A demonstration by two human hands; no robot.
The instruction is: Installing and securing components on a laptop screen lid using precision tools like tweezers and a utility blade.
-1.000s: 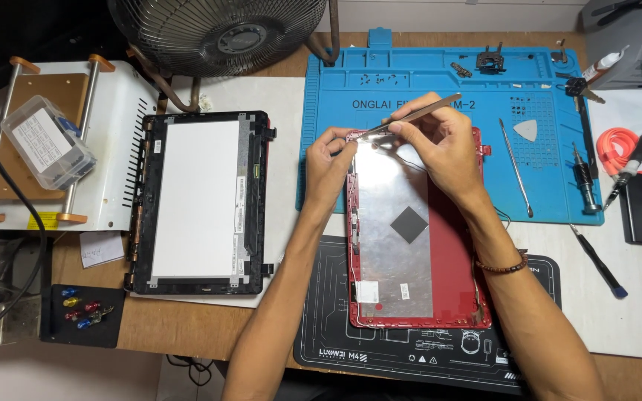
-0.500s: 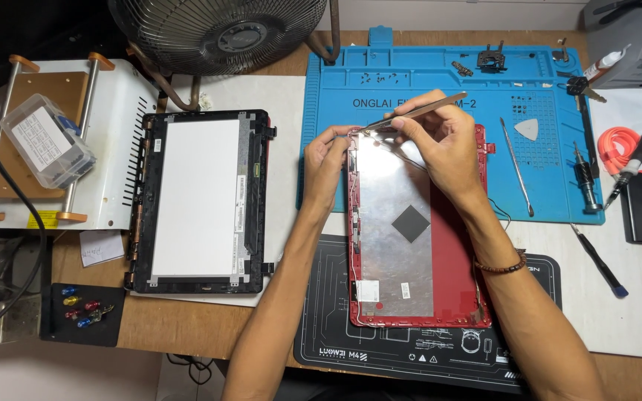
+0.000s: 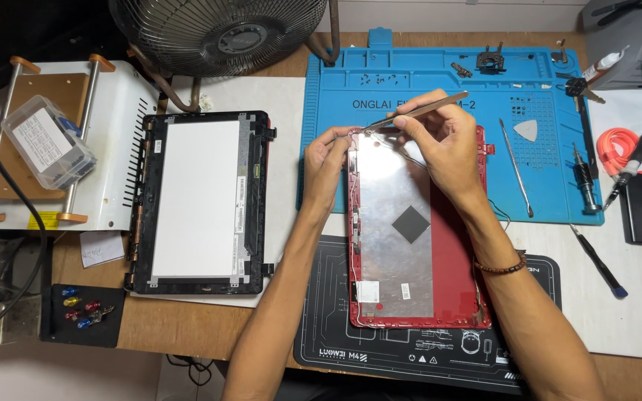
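A red laptop lid [image 3: 464, 293] lies face down in the middle of the surface, its silver foil lining up, its top end on a blue work mat [image 3: 440, 74] and its lower end on a black mat [image 3: 321, 334]. The right hand [image 3: 440, 145] rests over the lid's top edge, its grip closed on a pair of metal tweezers [image 3: 429, 109] that slant up to the right, their tips pointing down at the lid's top left corner. The left hand [image 3: 326, 160] is at that same corner, thumb and fingers pinched together on the rim; whether they have hold of the thin wire running there cannot be told. A bead bracelet [image 3: 501, 265] sits on the right wrist. To the left, well apart from the lid, lies a black screen frame [image 3: 137, 200] with a white panel in it. A fan [image 3: 221, 33] stands at the far edge. On the blue mat, right of the hands, lie a metal pry tool [image 3: 516, 167] and a white pick [image 3: 530, 131].
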